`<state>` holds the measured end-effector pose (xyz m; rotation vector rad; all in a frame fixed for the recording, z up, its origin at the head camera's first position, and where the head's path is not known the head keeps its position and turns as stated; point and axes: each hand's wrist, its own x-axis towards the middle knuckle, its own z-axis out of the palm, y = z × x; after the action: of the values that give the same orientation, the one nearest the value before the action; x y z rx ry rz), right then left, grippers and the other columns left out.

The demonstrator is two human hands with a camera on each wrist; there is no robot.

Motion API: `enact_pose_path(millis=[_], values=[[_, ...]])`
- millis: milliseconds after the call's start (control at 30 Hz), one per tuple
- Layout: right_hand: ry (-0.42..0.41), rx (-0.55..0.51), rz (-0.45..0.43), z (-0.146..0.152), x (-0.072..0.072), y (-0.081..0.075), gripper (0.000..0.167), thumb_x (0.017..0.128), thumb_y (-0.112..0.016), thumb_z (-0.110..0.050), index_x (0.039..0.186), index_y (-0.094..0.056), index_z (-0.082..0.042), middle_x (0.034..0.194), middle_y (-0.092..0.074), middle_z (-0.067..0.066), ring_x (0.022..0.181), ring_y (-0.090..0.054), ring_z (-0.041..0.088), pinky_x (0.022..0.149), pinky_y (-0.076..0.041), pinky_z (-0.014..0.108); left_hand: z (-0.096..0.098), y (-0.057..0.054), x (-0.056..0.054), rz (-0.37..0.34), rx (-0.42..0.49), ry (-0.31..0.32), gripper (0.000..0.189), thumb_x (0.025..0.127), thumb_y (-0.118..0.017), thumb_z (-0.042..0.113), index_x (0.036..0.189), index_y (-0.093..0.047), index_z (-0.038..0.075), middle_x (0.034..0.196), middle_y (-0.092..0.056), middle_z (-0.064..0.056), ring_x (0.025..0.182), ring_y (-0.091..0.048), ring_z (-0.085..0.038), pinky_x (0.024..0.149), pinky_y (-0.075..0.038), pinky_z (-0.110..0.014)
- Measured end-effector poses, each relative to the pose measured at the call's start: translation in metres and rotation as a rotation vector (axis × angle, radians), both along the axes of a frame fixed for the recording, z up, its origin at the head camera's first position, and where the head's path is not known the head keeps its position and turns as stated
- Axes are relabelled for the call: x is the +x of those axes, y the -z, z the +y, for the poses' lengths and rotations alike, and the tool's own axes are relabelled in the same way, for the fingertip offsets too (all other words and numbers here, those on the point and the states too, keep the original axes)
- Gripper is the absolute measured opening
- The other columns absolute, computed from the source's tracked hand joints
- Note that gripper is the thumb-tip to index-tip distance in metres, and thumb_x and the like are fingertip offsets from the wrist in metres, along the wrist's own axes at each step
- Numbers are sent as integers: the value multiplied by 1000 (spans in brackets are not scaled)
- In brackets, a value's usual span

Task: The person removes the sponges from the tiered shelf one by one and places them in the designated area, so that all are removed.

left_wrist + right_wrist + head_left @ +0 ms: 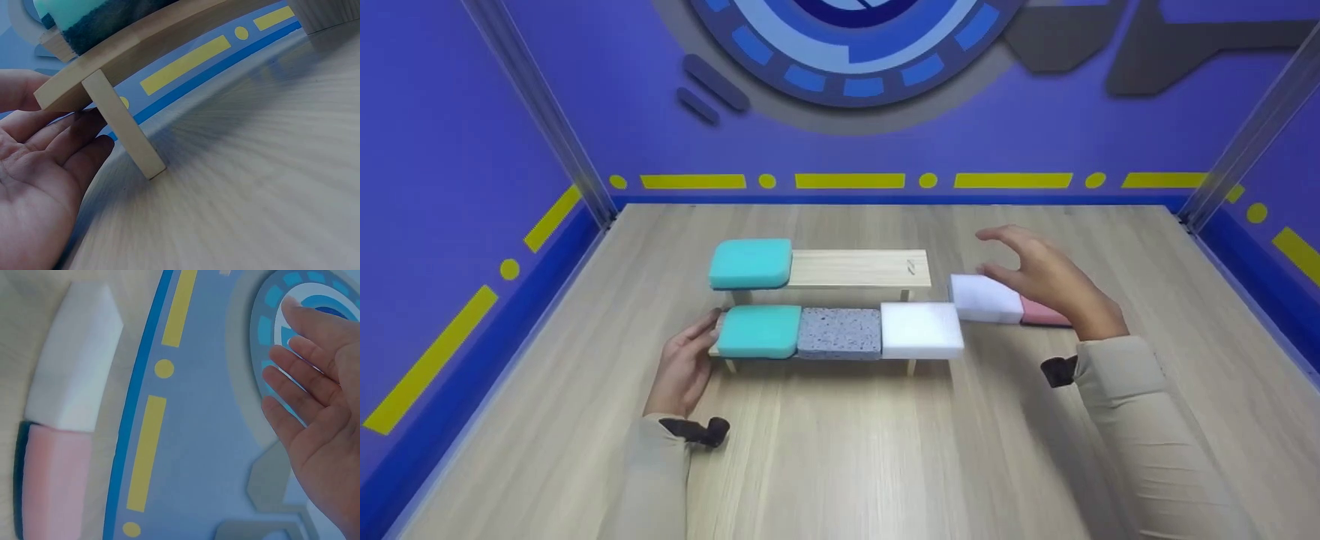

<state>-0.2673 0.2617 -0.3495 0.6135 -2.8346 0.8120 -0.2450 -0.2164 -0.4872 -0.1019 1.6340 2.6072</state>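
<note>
My left hand (684,365) grips the left end of the near low wooden stand (121,53), with fingers under its board. On that stand, side by side, lie a teal sponge (759,331), a grey speckled block (840,332) and a white sponge (921,330). The far wooden stand (859,268) bears another teal sponge (751,262) at its left end. Raised over the table at the right, my right hand (1046,274) holds nothing, its fingers loosely curved. Below it are a second white sponge (73,360) and a pink sponge (56,481) with a dark scouring side, end to end.
The wood-grain table (825,450) is bounded by a blue-purple back wall (855,157) and side walls with yellow markings. The right part of the far stand's board is bare. Metal posts (540,112) stand at the back corners.
</note>
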Motion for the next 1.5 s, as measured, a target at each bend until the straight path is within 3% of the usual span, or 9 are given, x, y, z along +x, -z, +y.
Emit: enact_pose_path(millis=[900,1200,1500], values=[[-137,-37,12,-75,-9,-17,49,90,-68,-20,133,-54,0,136,-56,17,131,-47,33,112,-36,48,-4,0,3,-10,-13,18,56,96,-45,-3,147,-23,-8,160,-20,-14,149,-13,-19,121,-15,-31],[-150,-44,-57,-100,-11,-15,53,90,-67,-25,136,-52,-2,140,-53,14,134,-44,31,115,-33,47,-2,1,1,-25,33,18,55,97,-44,-3,148,-24,-6,160,-20,-12,149,-14,-16,121,-16,-28],[-142,-49,-108,-123,-13,-12,55,92,-64,-33,139,-49,-8,145,-49,10,139,-39,29,116,-31,46,-1,-1,0,-10,11,24,55,97,-44,-3,148,-22,-9,160,-18,-15,149,-12,-19,121,-14,-31]])
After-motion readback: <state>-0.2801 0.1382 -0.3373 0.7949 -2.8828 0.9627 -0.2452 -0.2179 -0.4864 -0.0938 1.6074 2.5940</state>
